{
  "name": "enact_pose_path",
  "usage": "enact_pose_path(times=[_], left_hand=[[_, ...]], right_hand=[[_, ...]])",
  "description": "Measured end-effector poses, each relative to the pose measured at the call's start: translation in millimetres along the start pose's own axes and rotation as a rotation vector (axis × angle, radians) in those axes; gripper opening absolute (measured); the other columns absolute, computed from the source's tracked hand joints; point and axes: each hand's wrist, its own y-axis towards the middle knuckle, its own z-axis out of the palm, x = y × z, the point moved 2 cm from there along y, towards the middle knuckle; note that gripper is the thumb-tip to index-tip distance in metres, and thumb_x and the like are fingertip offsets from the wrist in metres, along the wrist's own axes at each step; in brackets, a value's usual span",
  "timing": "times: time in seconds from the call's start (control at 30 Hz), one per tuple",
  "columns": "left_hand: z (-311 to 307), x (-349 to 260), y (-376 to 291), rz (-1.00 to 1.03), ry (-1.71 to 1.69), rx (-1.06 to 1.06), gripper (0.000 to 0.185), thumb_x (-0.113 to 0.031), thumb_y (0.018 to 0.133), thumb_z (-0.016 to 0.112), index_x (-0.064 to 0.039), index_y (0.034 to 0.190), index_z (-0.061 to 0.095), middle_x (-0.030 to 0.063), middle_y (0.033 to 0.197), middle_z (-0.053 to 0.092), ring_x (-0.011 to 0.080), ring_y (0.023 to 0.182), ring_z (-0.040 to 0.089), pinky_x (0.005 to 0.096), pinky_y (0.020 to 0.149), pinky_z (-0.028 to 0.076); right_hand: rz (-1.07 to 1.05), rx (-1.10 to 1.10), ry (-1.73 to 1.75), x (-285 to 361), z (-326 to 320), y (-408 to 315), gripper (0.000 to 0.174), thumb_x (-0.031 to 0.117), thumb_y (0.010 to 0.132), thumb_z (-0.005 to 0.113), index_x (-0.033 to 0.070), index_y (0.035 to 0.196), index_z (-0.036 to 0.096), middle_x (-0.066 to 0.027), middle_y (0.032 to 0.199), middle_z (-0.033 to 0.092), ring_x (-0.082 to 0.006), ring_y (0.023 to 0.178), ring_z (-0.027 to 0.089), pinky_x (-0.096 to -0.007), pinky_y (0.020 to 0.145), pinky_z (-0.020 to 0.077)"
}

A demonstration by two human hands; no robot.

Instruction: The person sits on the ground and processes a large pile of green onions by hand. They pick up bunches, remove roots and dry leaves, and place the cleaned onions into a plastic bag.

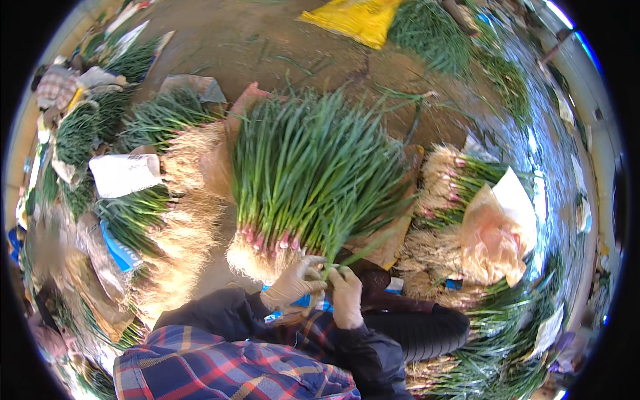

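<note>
A large bundle of green onions point(310, 170) lies before me, its leaves pointing away, its reddish bulbs and pale roots point(262, 257) nearest to me. Close to those roots, my left hand point(295, 284), in a whitish glove, pinches the lower part of a green onion plant point(336, 237) between thumb and fingers. My right hand point(346, 295), gloved too, holds the same plant from the other side with bent fingers. The two hands almost meet there; which part each fingertip presses is hard to tell. Below them, partly hidden, is something blue and white.
Stacked green onions with long roots point(185, 240) line the left, a white sack piece point(125, 175) on them. More bundles point(440, 185) lie right, beside a crumpled orange-tinted plastic bag point(487, 240). Farther off are a yellow bag point(355, 22) and loose leaves. At far left, a person in checked clothing point(57, 87) is bent over.
</note>
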Motion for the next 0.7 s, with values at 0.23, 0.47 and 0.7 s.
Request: enact_pose_path(times=[0.23, 0.47, 0.7], left_hand=[[-74, -93, -53, 0.363, -0.151, -0.078, 0.058, 0.0, 0.081, 0.065, -0.005, 0.135, 0.043, 0.0057, 0.095, 0.061, 0.0135, 0.077, 0.059, 0.0269, 0.072, 0.051], [-266, -8, 48, 0.401, 0.464, -0.929, 0.045, -0.007, 0.082, 0.063, -0.006, 0.125, 0.052, 0.0091, 0.09, 0.064, 0.025, 0.077, 0.063, 0.0366, 0.071, 0.052], [-360, 191, 143, -0.034, 0.896, -0.963, 0.026, -0.012, 0.089, 0.045, -0.005, 0.098, 0.068, 0.0229, 0.089, 0.066, 0.0325, 0.083, 0.065, 0.0413, 0.072, 0.05]], right_hand=[[-0.493, -0.322, -0.21, 78, -136, -56, 0.016, 0.005, 0.09, 0.049, -0.003, 0.097, 0.062, -0.0087, 0.088, 0.056, -0.0126, 0.075, 0.054, -0.0248, 0.065, 0.0461], [-0.001, -0.855, -0.806, 18, -338, -151, 0.037, 0.023, 0.091, 0.052, 0.002, 0.12, 0.059, -0.0147, 0.12, 0.061, -0.028, 0.116, 0.053, -0.0358, 0.095, 0.0437], [0.051, -0.735, -0.931, 48, -304, -144, 0.035, 0.021, 0.093, 0.051, 0.001, 0.121, 0.058, -0.0151, 0.122, 0.06, -0.0274, 0.117, 0.053, -0.035, 0.094, 0.0438]])
